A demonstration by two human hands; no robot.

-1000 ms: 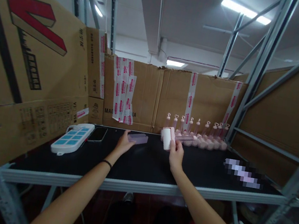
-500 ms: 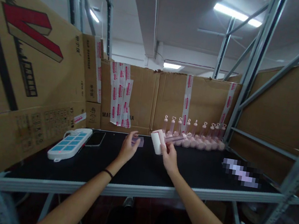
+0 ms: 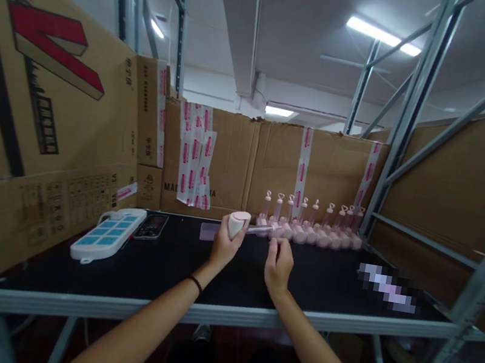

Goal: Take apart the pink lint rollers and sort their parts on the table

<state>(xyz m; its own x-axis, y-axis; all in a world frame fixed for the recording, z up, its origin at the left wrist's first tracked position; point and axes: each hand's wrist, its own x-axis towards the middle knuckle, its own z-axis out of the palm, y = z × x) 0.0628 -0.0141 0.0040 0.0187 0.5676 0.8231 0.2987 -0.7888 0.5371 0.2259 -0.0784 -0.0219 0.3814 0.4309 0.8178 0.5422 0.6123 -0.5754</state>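
My left hand (image 3: 226, 246) is wrapped round a pink and white device (image 3: 238, 224), whose translucent stem points right. At the right end of that stem, my right hand (image 3: 278, 264) has its fingers pressed together near the pale pink tip; whether it grips anything is hard to make out. A translucent purple piece (image 3: 208, 231) shows just left of my left hand, on or over the black tabletop. Behind my right hand stands a row of several pink devices (image 3: 310, 234) with upright clear stems and heart-shaped tops.
A white power strip (image 3: 107, 235) with blue panels lies at the left, beside a dark phone (image 3: 152, 227). Cardboard walls (image 3: 231, 161) enclose the black shelf (image 3: 155, 269). A blurred-out item (image 3: 386, 287) lies at the right, near a metal post.
The device has passed from my right hand into my left hand and turned so its stem points right. The purple piece now shows left of my left hand. The phone screen has lit up.
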